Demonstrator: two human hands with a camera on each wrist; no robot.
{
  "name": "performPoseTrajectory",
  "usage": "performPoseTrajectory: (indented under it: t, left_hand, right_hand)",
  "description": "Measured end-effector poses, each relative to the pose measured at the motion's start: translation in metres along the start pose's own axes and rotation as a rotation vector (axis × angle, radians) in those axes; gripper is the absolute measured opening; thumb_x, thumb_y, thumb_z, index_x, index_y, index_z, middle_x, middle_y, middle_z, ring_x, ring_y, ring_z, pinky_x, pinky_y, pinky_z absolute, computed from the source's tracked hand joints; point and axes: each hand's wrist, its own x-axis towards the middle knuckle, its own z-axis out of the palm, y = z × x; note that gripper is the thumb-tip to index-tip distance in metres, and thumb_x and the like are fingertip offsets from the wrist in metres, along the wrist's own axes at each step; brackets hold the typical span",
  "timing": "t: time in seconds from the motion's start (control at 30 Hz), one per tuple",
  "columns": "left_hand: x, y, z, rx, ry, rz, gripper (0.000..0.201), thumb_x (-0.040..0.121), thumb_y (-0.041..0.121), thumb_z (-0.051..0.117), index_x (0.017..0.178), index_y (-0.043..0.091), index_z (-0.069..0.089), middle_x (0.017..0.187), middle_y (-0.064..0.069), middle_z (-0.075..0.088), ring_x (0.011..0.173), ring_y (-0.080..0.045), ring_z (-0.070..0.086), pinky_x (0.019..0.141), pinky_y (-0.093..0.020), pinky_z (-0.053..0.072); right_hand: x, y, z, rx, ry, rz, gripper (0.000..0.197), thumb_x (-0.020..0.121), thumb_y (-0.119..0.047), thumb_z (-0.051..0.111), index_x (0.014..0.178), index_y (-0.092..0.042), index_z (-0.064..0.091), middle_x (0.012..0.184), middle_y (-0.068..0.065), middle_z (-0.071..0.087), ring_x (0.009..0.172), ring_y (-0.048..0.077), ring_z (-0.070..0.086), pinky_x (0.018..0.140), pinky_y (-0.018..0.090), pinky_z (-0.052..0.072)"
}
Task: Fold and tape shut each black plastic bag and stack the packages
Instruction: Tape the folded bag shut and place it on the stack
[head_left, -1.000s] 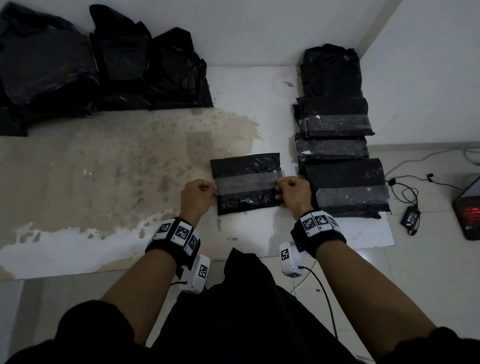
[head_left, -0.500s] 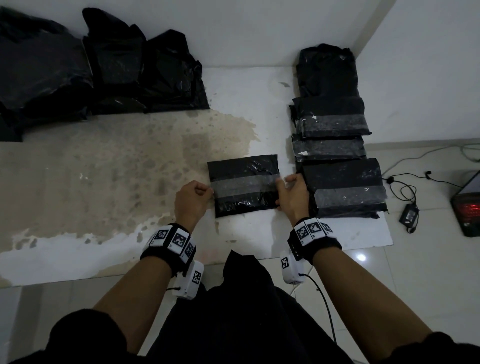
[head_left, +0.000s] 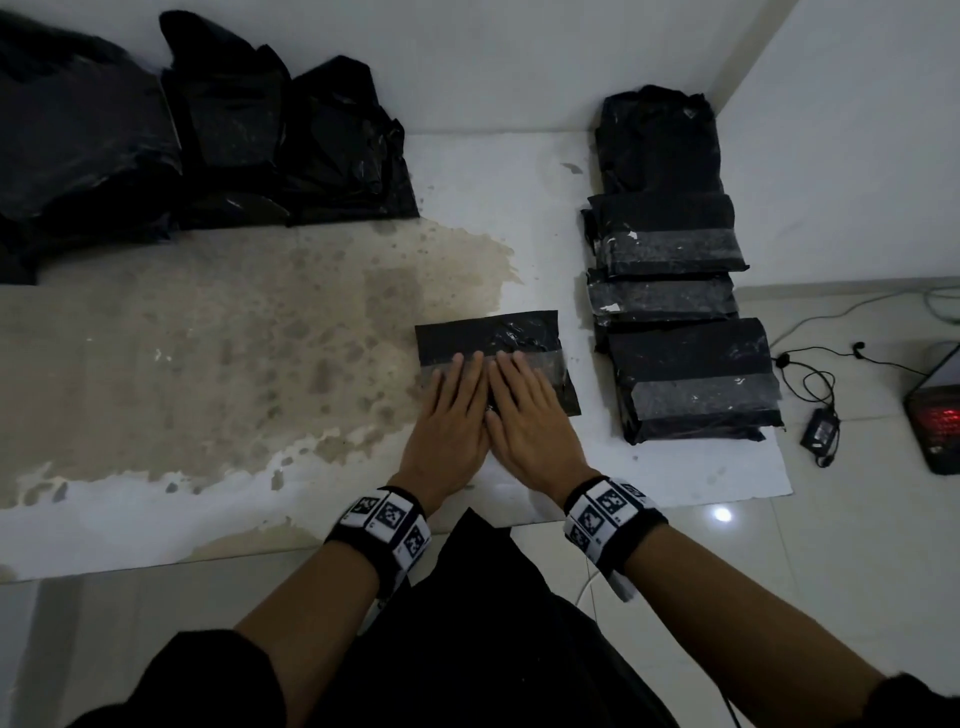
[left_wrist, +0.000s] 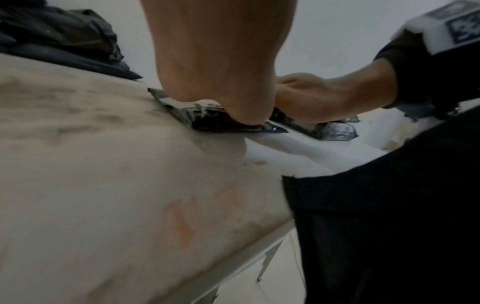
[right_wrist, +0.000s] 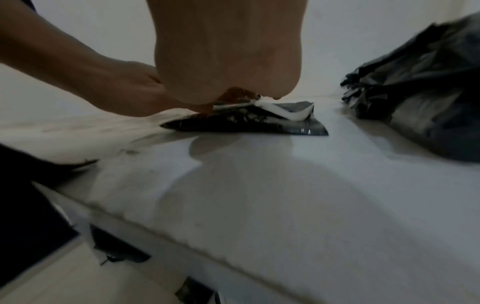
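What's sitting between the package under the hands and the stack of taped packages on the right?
Nothing: in the head view only a bare strip of white table separates the package from the stack.

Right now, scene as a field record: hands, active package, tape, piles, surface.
left hand: flat, fingers straight, pressing on package
right hand: flat beside the left, same press
active package: black bag, folded, lying flat on table
tape strip: across the package, under the fingertips
taped packages: overlapping row to the right
loose black bags: heap at far left
table: white, large brown stain
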Motion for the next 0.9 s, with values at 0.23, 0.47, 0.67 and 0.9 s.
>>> performPoseTrajectory:
  t: [0.23, 0.47, 0.67, 0.9]
  left_hand:
    - [-0.005, -0.003, 0.010, 0.001, -0.028, -0.032, 0.069, 0.104, 0.043, 0.032, 0.157, 0.000, 0.021, 0.166, -0.019, 0.013, 0.154, -0.037, 0.012, 0.120, -0.058, 0.023]
    - [-0.005, -0.003, 0.008, -0.023, -0.058, -0.050, 0.072, 0.101, 0.043, 0.031, 0.158, 0.001, 0.017, 0.167, -0.018, 0.012, 0.154, -0.035, 0.011, 0.120, -0.057, 0.024]
    - [-0.009, -0.005, 0.012, -0.060, -0.054, -0.070, 0.072, 0.103, 0.044, 0.032, 0.159, 0.003, 0.014, 0.167, -0.017, 0.008, 0.155, -0.033, 0.006, 0.121, -0.057, 0.022]
    - [-0.011, -0.008, 0.018, -0.050, -0.037, -0.062, 0.072, 0.104, 0.045, 0.030, 0.160, 0.004, 0.009, 0.168, -0.015, 0.002, 0.156, -0.031, 0.000, 0.123, -0.055, 0.017]
  right_hand:
    - [-0.014, 0.021, 0.014, -0.116, -0.134, 0.165, 0.076, 0.107, -0.056, 0.007, 0.159, -0.002, 0.018, 0.168, 0.017, 0.012, 0.156, 0.027, 0.010, 0.126, 0.045, 0.012]
    - [-0.014, 0.018, 0.014, -0.139, -0.064, 0.388, 0.081, 0.103, -0.058, 0.013, 0.159, 0.000, 0.015, 0.167, 0.019, 0.010, 0.157, 0.030, 0.006, 0.127, 0.047, 0.001]
    - [-0.011, 0.015, 0.010, -0.042, 0.078, 0.535, 0.072, 0.105, -0.050, 0.022, 0.155, 0.001, 0.031, 0.161, 0.021, 0.032, 0.151, 0.038, 0.025, 0.124, 0.053, 0.017]
    - [0.003, 0.021, -0.008, 0.097, 0.188, 0.652, 0.045, 0.102, -0.037, 0.047, 0.135, -0.008, 0.058, 0.123, 0.021, 0.058, 0.112, 0.039, 0.052, 0.093, 0.047, 0.043]
